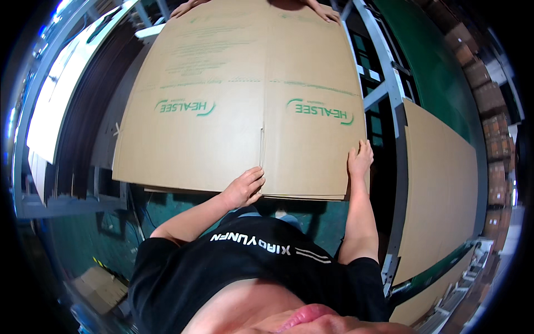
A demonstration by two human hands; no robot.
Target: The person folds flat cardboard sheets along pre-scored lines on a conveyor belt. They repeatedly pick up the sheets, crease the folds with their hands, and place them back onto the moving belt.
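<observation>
A large flat brown cardboard sheet (222, 139) with green print lies in front of me, with a crease and a narrow slot running down to its near edge. My left hand (245, 186) is closed on the near edge beside that slot, fingers on top. My right hand (360, 160) grips the right edge near the corner; part of its fingers is hidden at the side. Below the near edge, the edges of more cardboard (311, 197) show. Across from me, another person's hands (321, 11) rest on the far corners of the sheet.
White metal frame rails (384, 61) run along the right, beside a green surface (431, 67) and another cardboard sheet (439, 189). Dark stacked panels (92, 111) stand at the left. Piled cartons (492, 139) line the far right. A cardboard box (100, 289) sits at the lower left.
</observation>
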